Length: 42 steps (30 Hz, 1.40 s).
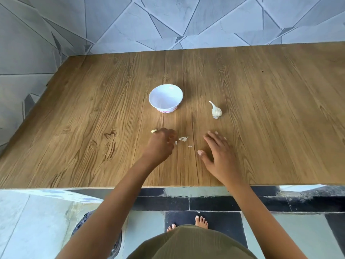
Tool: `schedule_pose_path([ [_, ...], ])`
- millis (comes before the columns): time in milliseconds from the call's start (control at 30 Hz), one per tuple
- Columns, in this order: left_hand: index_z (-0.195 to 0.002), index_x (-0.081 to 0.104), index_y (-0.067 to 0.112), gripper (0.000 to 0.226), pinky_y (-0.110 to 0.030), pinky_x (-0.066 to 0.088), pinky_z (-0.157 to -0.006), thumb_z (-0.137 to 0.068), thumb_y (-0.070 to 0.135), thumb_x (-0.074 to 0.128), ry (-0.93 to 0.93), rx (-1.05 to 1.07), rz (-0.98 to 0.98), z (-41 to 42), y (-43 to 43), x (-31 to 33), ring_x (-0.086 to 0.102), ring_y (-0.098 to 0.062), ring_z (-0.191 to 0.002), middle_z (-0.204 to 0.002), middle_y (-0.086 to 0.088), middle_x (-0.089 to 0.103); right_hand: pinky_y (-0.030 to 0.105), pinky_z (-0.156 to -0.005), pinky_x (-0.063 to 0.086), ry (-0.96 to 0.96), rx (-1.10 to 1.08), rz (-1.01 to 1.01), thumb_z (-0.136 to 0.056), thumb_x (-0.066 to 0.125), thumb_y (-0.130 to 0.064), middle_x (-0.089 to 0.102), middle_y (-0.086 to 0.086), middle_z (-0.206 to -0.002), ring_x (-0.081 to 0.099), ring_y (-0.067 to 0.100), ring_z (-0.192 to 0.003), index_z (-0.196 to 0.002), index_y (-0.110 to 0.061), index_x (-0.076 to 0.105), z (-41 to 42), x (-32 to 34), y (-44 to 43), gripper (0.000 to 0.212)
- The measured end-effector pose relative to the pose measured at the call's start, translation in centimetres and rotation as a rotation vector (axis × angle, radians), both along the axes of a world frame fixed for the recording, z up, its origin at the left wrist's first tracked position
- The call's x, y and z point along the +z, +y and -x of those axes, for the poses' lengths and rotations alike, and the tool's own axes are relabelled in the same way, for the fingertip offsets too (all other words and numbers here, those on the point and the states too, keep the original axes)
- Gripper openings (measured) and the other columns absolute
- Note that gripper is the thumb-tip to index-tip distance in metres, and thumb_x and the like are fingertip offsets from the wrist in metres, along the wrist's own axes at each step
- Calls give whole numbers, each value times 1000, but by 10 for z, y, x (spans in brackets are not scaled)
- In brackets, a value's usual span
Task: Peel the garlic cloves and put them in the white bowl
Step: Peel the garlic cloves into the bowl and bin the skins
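Wood-grain tabletop [89, 113] in front of a grey geometric tiled wall, seen from above by a standing person. The left hand [161, 144] hovers low over the table with its fingers curled. Its tips seem to pinch a small, pale yellow garlic clove [154, 131], which pokes out on the hand's far side and looks bare of skin. Just right of that hand lie thin white scraps of papery peel [183, 139]. The right hand [218, 156] is spread flat with straight fingers and holds nothing. Beyond its fingertips lies a whole white garlic bulb [216, 110], apparently mostly intact. Beyond the left hand stands a small round white bowl [165, 98], which looks empty. By this evidence one clove is peeled but not yet in the bowl, and most of the bulb remains.
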State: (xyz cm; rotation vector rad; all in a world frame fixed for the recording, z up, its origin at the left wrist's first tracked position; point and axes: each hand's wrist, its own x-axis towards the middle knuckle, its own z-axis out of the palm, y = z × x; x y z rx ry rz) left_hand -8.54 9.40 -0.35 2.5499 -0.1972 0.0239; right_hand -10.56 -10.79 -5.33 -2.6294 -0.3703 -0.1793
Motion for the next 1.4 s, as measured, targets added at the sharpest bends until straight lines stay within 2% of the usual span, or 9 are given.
schedule_pose_path([
  [233, -117, 65, 9, 33, -25, 46, -83, -86, 1, 56, 35, -141, -72, -6, -36, -3, 60, -23, -98, -116, -11, 60, 36, -115, 12, 41, 0, -35, -90, 28, -54, 34, 7, -151, 24, 23, -142, -138, -10, 45, 2, -2, -6, 68],
  [500, -93, 73, 4, 17, -38, 55, -70, -83, -2, 62, -104, -257, -129, 2, -40, -9, 66, -26, -77, -93, -12, 68, 33, -115, 21, 24, -11, -233, -95, 53, -22, 42, 6, -145, 33, 19, -138, -137, -9, 47, 2, -2, -7, 44],
  [633, -91, 72, 5, 16, -35, 53, -71, -82, -1, 59, -26, -209, -178, -9, -43, 0, 64, -22, -76, -89, -10, 69, 7, -99, 32, 132, -65, -640, -97, 50, -20, 52, -4, -134, 46, 2, -123, -133, -12, 51, 2, 17, -5, 37],
  [733, -81, 72, 8, 11, -24, 52, -71, -77, -1, 67, 86, -131, -69, -24, -38, 8, 63, -12, -72, -82, -4, 71, 18, -100, 41, 431, -174, -1167, -100, 43, -20, 57, -3, -129, 54, 4, -117, -131, -13, 52, -5, 35, 5, 33],
  [867, -79, 70, 10, 18, -27, 54, -75, -78, -8, 67, 301, -75, 446, -31, -32, 31, 64, -15, -72, -78, -11, 69, 34, -101, 43, 828, -352, -1802, -102, 35, -21, 60, 10, -116, 57, 21, -110, -126, -1, 52, -20, 52, 20, 35],
  [967, -84, 73, 6, 20, -14, 50, -66, -77, -9, 62, 151, -272, 297, -28, -46, 44, 62, 0, -65, -78, -4, 70, 34, -82, 54, 971, -447, -2051, -101, 38, -20, 63, 16, -99, 62, 24, -92, -103, 3, 59, -27, 62, 29, 32],
  [1100, -92, 76, 8, 22, -14, 44, -63, -77, -1, 62, -50, -359, 24, -20, -60, 42, 63, -3, -64, -82, -2, 74, 21, -44, 49, 1000, -586, -2102, -97, 41, -13, 59, 9, -69, 60, 16, -56, -77, -4, 53, -30, 66, 34, 26],
  [1300, -80, 69, 15, 14, -36, 54, -62, -73, 2, 69, -169, -284, 24, -14, -59, 33, 63, -15, -68, -76, 2, 68, 21, -42, 49, 990, -551, -2129, -98, 37, -7, 64, 11, -56, 64, 17, -47, -80, 1, 58, -27, 70, 31, 29],
  [1400, -81, 72, 11, 14, -33, 54, -64, -76, -2, 68, -183, -173, 92, -16, -50, 34, 64, -15, -67, -76, 1, 68, 31, -66, 53, 967, -542, -2162, -100, 35, -12, 65, 16, -79, 66, 23, -73, -89, 5, 59, -29, 64, 26, 31],
])
